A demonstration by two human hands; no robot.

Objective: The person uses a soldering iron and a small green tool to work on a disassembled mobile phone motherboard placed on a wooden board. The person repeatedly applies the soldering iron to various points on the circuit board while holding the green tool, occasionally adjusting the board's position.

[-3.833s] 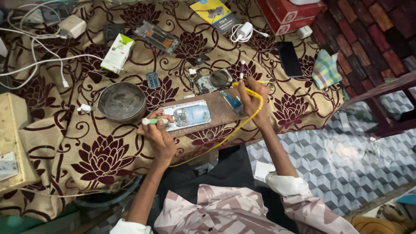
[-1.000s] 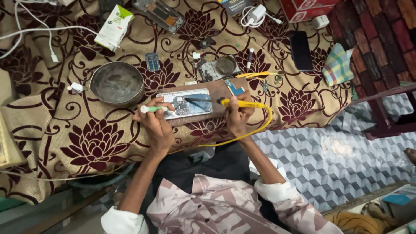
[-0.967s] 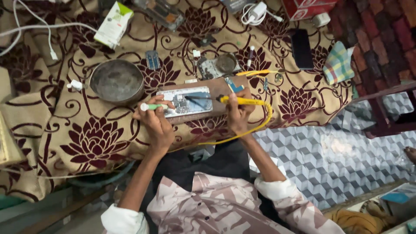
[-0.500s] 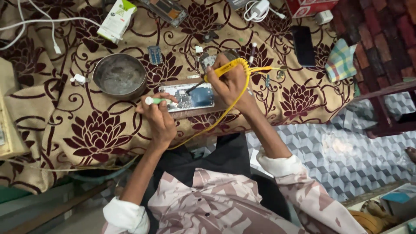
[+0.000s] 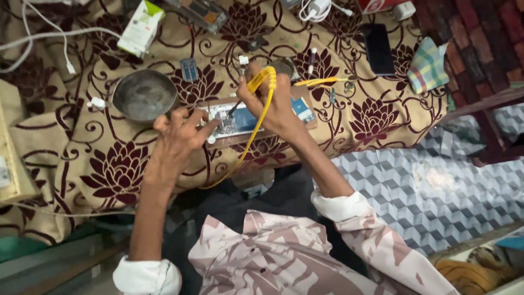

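On floral cloth (image 5: pixel 109 169), right hand (image 5: pixel 273 104) grips yellow soldering iron (image 5: pixel 261 82); left hand (image 5: pixel 177 143) spread.

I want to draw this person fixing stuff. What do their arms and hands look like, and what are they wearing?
Both hands are bare: no gloves, rings or watch visible on the left hand or the right hand. The forearms are bare too. The shirt is pinkish-beige with a darker leafy pattern, its sleeves rolled up, showing white cuffs.

right hand (image 5: pixel 273 104) grips yellow soldering iron (image 5: pixel 261 82) | left hand (image 5: pixel 177 139) steadies opened phone (image 5: pixel 240 117)
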